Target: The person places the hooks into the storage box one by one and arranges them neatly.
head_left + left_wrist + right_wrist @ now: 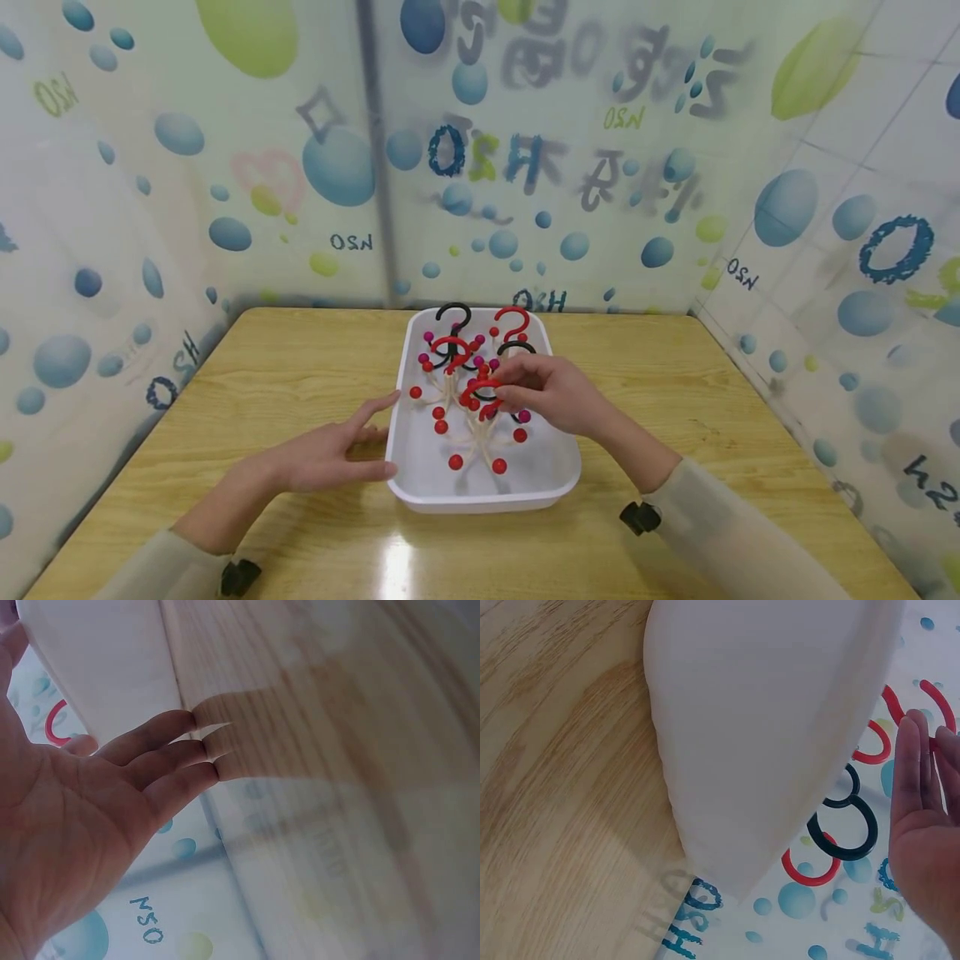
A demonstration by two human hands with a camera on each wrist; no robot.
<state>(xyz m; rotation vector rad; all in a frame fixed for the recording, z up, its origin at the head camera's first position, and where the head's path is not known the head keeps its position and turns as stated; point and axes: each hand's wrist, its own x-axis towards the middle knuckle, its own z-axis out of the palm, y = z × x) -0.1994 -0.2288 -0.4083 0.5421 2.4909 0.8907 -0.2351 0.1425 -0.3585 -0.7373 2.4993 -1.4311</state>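
Note:
A white plastic tray (486, 502) holds several hook-topped pieces whose splayed legs end in small balls, like scalp massagers. My right hand (551, 392) pinches the red hook (471, 390) of the nearest one, with cream legs and red balls (456, 462). In the right wrist view its fingertips close round that hook, above the tray's rim. My left hand (322, 457) lies beside the tray's left wall, thumb and forefinger at the rim. The left wrist view shows the other fingers straight, their tips near the table, with nothing in the palm.
Behind the nearest piece stand two with black hooks (453, 315) and two more with red hooks (512, 315). Some balls are magenta (428, 336). The tray sits on a light wooden table (300, 358), enclosed by a printed backdrop (285, 167) at the back and sides.

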